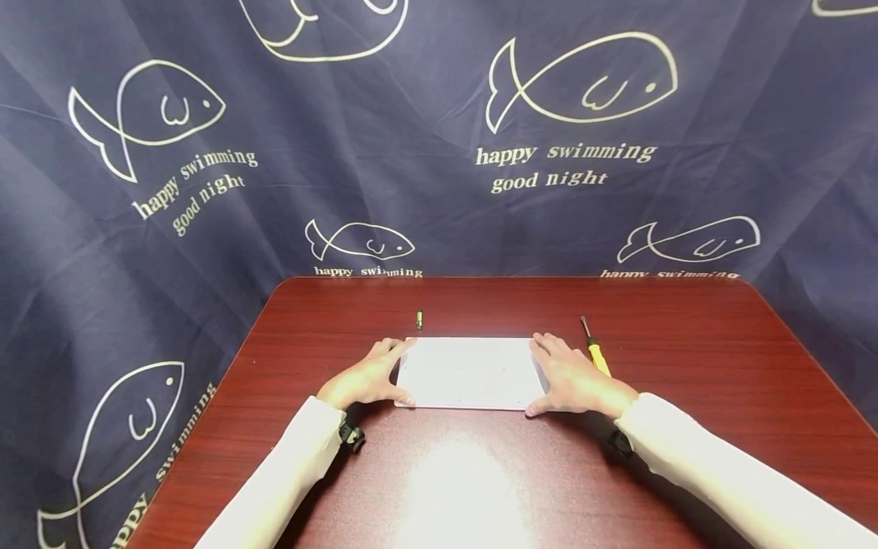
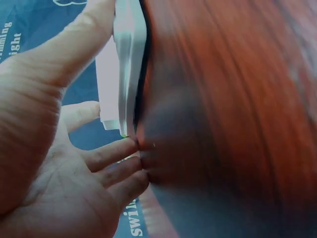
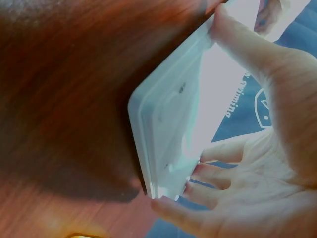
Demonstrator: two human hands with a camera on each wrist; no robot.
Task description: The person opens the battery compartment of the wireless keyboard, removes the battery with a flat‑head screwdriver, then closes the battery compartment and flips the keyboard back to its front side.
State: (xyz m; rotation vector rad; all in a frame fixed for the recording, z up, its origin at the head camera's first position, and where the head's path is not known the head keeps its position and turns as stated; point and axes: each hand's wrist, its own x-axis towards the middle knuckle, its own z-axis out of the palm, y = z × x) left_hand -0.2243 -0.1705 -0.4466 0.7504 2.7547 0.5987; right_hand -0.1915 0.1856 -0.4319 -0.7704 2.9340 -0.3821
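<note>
A white rectangular plastic panel (image 1: pixel 473 374) lies flat on the table, with a stepped rim and a few small dark marks or holes on its face. My left hand (image 1: pixel 370 377) holds its left end, thumb at the near edge and fingers toward the far edge. At the right end, my right hand (image 1: pixel 576 379) grips it the same way. The left wrist view shows the panel's pale side (image 2: pixel 126 69) between thumb and index finger, the other fingers lower down by the table. In the right wrist view, the panel's corner (image 3: pixel 163 114) sits between thumb and fingers.
Beyond the panel lies a small green cylinder (image 1: pixel 420 319), perhaps a battery. A screwdriver with a yellow handle (image 1: pixel 598 358) lies by my right hand, its shaft pointing away. The reddish-brown table (image 1: pixel 329 313) ends at a dark blue curtain (image 1: pixel 439 152) with fish drawings.
</note>
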